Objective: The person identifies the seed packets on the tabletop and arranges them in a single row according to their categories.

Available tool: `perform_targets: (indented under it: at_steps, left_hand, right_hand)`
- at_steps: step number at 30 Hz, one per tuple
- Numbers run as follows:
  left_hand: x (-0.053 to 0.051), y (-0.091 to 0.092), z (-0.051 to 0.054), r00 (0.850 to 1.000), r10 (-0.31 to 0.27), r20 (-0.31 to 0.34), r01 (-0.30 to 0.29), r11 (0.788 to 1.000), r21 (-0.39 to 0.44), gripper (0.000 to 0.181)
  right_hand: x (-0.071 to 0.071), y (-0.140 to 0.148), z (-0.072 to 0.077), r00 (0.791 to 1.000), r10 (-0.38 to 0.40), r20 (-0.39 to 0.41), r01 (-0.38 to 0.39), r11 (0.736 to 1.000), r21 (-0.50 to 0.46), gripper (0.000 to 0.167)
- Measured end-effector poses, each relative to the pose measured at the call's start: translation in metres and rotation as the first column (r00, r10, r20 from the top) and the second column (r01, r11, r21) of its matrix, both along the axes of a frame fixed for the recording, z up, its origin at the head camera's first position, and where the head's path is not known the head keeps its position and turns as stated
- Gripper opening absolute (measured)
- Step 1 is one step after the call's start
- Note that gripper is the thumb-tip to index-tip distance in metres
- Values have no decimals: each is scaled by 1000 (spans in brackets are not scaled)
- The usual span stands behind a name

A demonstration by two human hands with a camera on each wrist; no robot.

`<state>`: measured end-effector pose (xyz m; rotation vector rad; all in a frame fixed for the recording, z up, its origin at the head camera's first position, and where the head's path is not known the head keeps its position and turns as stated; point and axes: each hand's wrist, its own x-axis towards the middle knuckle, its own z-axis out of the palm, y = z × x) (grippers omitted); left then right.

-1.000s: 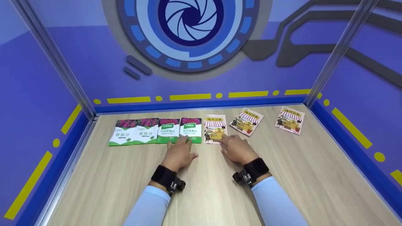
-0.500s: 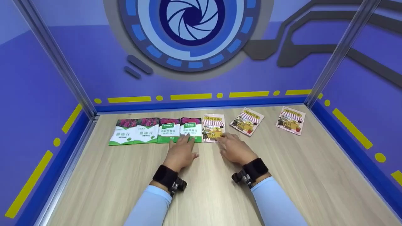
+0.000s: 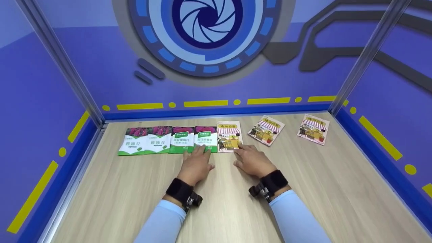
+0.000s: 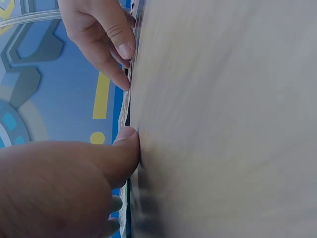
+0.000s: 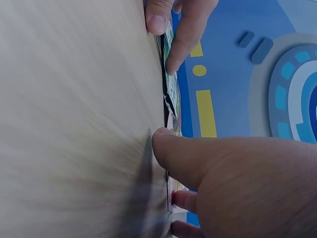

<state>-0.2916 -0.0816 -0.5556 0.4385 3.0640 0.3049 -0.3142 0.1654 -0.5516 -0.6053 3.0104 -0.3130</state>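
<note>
In the head view, several flower seed packets lie in a row at the back of the table. Two white-and-green packets are at the left, then two green ones with magenta flowers. My left hand rests its extended fingertips on the lower part of the right-hand green packet. Directly beside that packet lies a pink packet with a striped shop awning. My right hand touches its lower right corner with extended fingers. The wrist views show both thumbs, the left thumb and the right thumb, low by the tabletop.
Two more pink packets lie to the right: a tilted one near the row and another farther off. Blue printed panels stand behind and at both sides of the wooden table. Each wrist wears a black strapped camera.
The pink packet under my right fingers has slid left and slightly away, closing the narrow gap to the green packet. My right hand moved slightly left with it. My left hand stays on the green packet.
</note>
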Motion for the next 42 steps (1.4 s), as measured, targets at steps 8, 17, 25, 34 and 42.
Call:
perform_targets:
  at_steps: [8,17,25,34,42]
  left_hand:
    - [3,5,1,999,-4,-48,2,999,-35,65]
    - [3,6,0,999,39,-12,-39,999,3,72]
    - [2,7,-1,997,72,-10,-72,997,0,74]
    - [3,9,-2,995,93,-32,-93,996,-7,77]
    - [1,6,-1,994,101,-34,-102,995,-6,76]
  right_hand:
    - [-1,0,2,1000,0,17,0,1000,-3,55]
    - [-11,21,6,998,-29,-59,24,996,-85,57]
    - [-16,41,12,987,-142,-77,128,978,-164,62]
    - [-16,56,3,974,-217,69,222,971,-85,69]
    - [-19,62,3,961,-269,55,273,960,-65,68]
